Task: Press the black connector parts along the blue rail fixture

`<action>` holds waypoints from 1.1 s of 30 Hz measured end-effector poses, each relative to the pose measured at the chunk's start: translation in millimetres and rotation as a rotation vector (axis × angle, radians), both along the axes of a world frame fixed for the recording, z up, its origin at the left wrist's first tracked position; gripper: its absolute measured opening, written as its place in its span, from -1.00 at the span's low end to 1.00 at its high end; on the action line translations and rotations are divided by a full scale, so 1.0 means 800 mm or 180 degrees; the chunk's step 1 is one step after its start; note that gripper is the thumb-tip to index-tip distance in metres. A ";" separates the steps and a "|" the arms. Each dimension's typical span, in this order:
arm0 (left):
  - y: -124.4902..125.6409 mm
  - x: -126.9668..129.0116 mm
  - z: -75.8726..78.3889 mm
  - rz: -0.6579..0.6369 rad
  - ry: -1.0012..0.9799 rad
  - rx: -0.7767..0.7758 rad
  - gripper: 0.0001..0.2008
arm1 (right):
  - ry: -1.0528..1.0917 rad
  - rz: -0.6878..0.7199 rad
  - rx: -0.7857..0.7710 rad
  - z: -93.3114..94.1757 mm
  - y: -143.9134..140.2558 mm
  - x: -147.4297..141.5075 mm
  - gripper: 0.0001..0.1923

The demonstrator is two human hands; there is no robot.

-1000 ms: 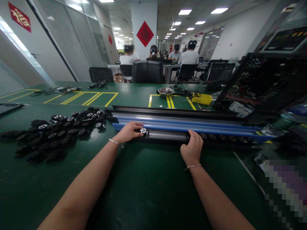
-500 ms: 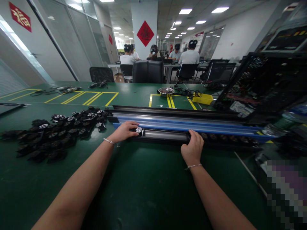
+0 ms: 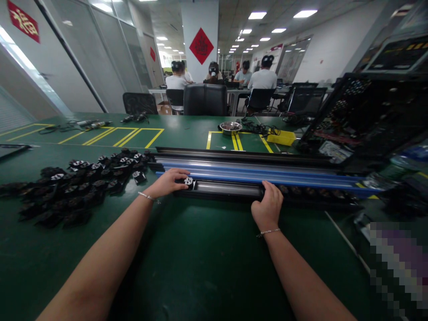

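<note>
A long black and blue rail (image 3: 254, 176) lies across the green table (image 3: 200, 258) in front of me. My left hand (image 3: 169, 181) rests at the rail's left end, its fingers on a small black part with a white face (image 3: 189, 181) that sits in the near channel. My right hand (image 3: 267, 207) grips the near edge of the rail about midway along. Further right in the same channel sits a row of several dark parts (image 3: 314, 193).
A heap of small black parts (image 3: 73, 187) lies at the left of the table. A black mesh crate (image 3: 364, 116) stands at the right, a metal bowl (image 3: 230, 127) and a yellow box (image 3: 281, 138) behind the rail. Several seated people work at far desks behind black chairs (image 3: 204, 100).
My left hand has slid the small white-faced part leftward along the rail channel. My right hand has stayed put on the rail.
</note>
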State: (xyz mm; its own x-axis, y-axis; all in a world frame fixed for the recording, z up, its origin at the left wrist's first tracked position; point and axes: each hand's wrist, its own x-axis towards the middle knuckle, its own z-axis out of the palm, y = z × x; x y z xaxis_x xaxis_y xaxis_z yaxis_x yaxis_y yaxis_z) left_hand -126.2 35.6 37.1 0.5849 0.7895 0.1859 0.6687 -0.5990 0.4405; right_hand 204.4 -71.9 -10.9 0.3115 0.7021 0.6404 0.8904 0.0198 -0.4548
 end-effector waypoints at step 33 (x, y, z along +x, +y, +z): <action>-0.004 -0.145 0.016 0.1019 0.0182 -0.0068 -0.15 | 0.0022 -0.0010 -0.0072 0.002 -0.002 -0.001 -0.39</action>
